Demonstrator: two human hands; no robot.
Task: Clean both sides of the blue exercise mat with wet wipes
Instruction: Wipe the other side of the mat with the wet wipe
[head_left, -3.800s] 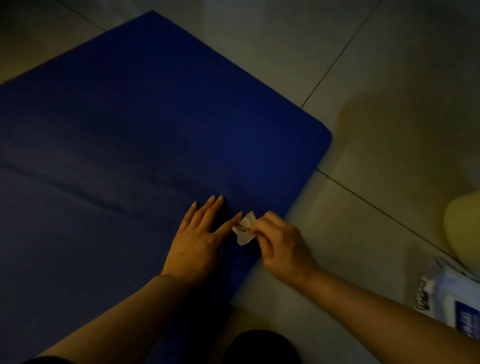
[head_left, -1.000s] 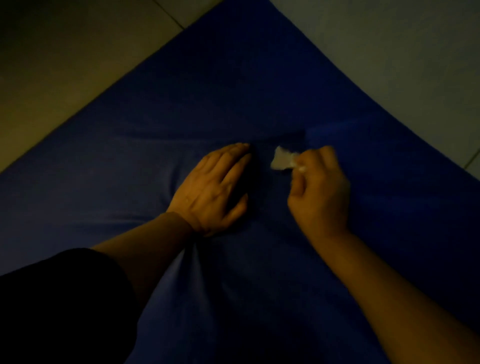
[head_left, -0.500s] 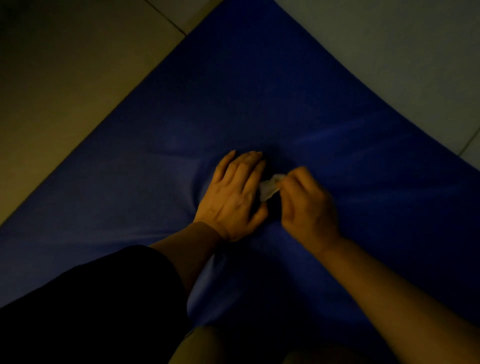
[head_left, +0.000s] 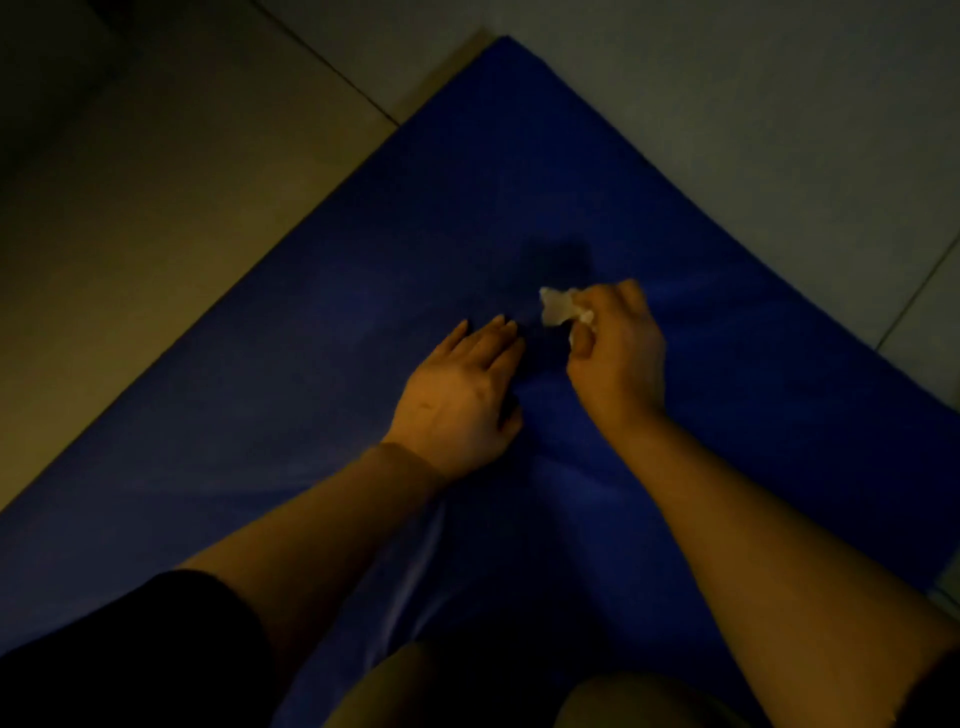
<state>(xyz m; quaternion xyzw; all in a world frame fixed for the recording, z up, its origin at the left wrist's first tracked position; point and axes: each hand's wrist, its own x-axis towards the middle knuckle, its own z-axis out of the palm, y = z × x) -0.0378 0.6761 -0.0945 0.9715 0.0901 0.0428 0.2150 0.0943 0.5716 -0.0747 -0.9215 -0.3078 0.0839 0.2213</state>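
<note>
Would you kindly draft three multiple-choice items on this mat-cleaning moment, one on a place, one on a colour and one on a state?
1. Where does the left hand rest?
A. On the tiled floor
B. Flat on the mat
C. On a wipes packet

2. What colour is the mat?
A. Blue
B. Red
C. Green

3. What is the state of the right hand?
A. Open and flat on the floor
B. Curled on nothing
C. Pinching the wet wipe

Answers:
1 B, its palm and straight fingers lie on the mat's surface.
2 A, the mat shows deep blue against the pale tiled floor.
3 C, the crumpled white wet wipe sticks out from its curled fingers, over the mat.
</note>
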